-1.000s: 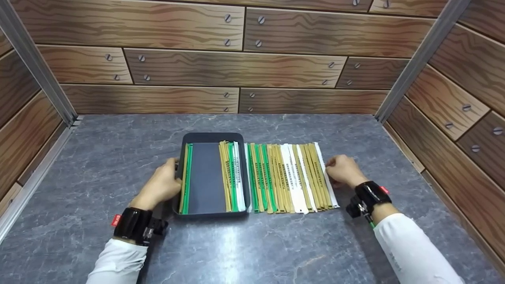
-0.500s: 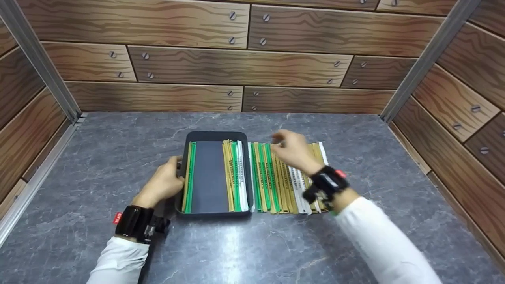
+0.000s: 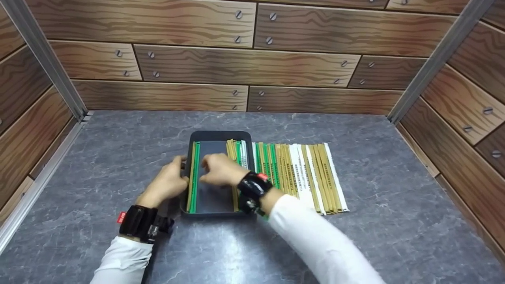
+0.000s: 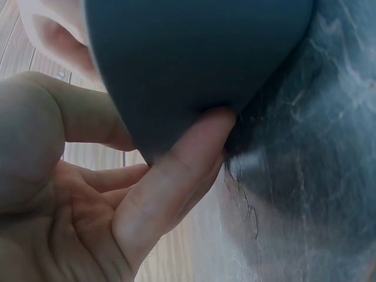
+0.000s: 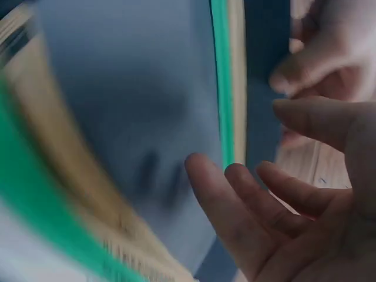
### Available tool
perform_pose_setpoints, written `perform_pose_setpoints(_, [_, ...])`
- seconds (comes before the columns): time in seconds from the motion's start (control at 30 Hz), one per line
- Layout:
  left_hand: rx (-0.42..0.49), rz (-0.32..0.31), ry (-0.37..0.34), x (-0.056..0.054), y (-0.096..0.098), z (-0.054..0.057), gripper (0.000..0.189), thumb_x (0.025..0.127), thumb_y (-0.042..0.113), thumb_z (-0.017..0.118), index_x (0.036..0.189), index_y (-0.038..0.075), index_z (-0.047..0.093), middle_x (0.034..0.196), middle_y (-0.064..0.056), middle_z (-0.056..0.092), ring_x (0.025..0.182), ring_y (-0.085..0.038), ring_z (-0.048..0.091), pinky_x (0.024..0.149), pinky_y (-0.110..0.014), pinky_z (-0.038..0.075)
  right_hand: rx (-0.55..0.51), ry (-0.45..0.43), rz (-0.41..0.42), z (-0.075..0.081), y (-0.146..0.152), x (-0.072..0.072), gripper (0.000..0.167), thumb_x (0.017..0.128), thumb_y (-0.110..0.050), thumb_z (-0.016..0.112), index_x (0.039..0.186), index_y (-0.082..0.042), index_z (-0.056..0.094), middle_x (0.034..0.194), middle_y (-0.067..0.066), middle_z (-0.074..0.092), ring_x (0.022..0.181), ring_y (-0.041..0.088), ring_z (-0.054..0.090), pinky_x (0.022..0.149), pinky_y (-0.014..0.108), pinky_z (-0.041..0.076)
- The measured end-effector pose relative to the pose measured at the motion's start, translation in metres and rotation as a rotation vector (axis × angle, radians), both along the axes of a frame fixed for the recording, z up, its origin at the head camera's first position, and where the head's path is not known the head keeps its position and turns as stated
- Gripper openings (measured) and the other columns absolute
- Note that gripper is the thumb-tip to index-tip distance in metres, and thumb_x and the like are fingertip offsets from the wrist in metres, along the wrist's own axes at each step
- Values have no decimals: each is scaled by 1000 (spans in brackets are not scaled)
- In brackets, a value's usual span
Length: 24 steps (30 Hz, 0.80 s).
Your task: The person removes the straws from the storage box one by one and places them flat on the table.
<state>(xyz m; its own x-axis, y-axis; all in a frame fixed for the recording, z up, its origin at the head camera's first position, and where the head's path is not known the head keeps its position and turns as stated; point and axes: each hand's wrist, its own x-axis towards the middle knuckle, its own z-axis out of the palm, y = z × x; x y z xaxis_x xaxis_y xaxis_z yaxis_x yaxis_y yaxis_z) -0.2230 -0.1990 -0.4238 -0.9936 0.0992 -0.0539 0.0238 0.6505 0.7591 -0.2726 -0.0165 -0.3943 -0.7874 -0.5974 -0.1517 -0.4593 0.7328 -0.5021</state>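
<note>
My left hand [image 3: 167, 182] grips the left wall of a dark grey tray [image 3: 221, 135]. In the left wrist view, thumb and fingers close on the tray's wall [image 4: 194, 59]. Over the tray's bare middle, my right hand [image 3: 221, 170] hovers with fingers loosely bent; the right wrist view shows nothing between the fingers [image 5: 214, 188]. Inside the tray, slim paper-wrapped sticks [image 3: 195, 177] in green and brown lie along the left side. Another group of wrapped sticks [image 3: 232, 146], brown, green and white, lies along the right side, partly hidden by my right hand and wrist.
Directly right of the tray, a row of green, brown and white wrapped sticks [image 3: 281, 165] lies side by side on the grey marbled table [image 3: 375, 157]. Wood-patterned walls [image 3: 244, 67] enclose the back and both sides.
My right hand has swept left from the right end of the stick row, across the row, to above the tray. My left hand keeps its grip. The view has shifted slightly.
</note>
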Motion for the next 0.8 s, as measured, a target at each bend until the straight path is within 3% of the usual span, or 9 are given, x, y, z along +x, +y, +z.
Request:
perform_pose_setpoints(0.13, [-3,-9,2,-1,0,-1,66,89,-6,52,152,-12,33,139,-35,57,128,-46,57,108,-56,50,68,42,-24,-8,-15,1,38,86,-29,81,113,-2,72,103,8,73,86,21,64,76,33,57])
perform_pose_setpoints(0.23, [-4,-10,3,0,0,0,69,87,-7,52,153,-13,32,139,-36,56,128,-47,57,108,-56,49,121,84,-41,-9,-24,2,36,86,-35,79,103,-4,74,101,10,71,87,24,64,76,38,57])
perform_pose_setpoints(0.4, [-2,-12,7,2,-1,2,71,84,-9,52,152,-13,32,138,-37,57,123,-45,60,102,-54,53,282,142,-53,-9,-36,5,45,89,-46,73,107,-4,75,117,18,67,103,32,67,84,44,60])
perform_pose_setpoints(0.53, [3,-9,31,3,-1,1,70,82,-8,52,150,-13,35,135,-37,58,119,-43,60,101,-54,53,354,152,-95,-9,-44,7,49,89,-47,69,113,-5,76,119,18,65,106,34,67,84,43,60])
perform_pose_setpoints(0.7, [4,-3,20,2,-1,2,70,84,-7,52,151,-13,34,136,-38,57,120,-44,61,100,-54,54,359,145,-131,-9,-47,5,48,91,-43,70,115,-2,76,118,18,68,107,31,68,85,41,61])
perform_pose_setpoints(0.8, [1,-1,17,2,0,2,69,84,-6,53,151,-12,35,136,-38,57,121,-44,60,101,-54,53,347,139,-135,-12,-45,-3,28,90,-27,73,104,-4,78,116,17,72,101,27,70,80,35,61])
